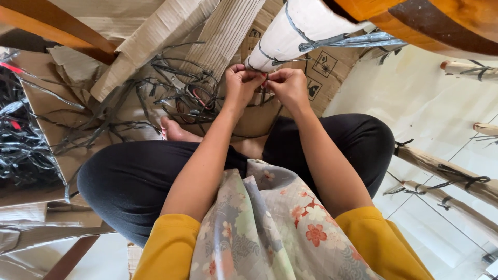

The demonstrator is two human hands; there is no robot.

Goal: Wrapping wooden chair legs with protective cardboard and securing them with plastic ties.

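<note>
Brown cardboard floor — both hands (265, 85) pinching grey strap (290, 26) on white-wrapped leg (293, 31).

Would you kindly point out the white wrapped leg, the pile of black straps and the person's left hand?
white wrapped leg (290, 31), head view, on its white wrapping.
black straps (181, 93), head view, middle of the tangle.
left hand (241, 85), head view, back of the hand.

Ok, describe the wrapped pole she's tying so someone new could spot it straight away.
Start at the flattened cardboard spread ahead of the crossed legs. The left hand and right hand meet at the lower end of a thick white-wrapped pole slanting up to the top edge. Unlike the thin brown poles at right, it is fat, white and banded with dark strapping.
</note>
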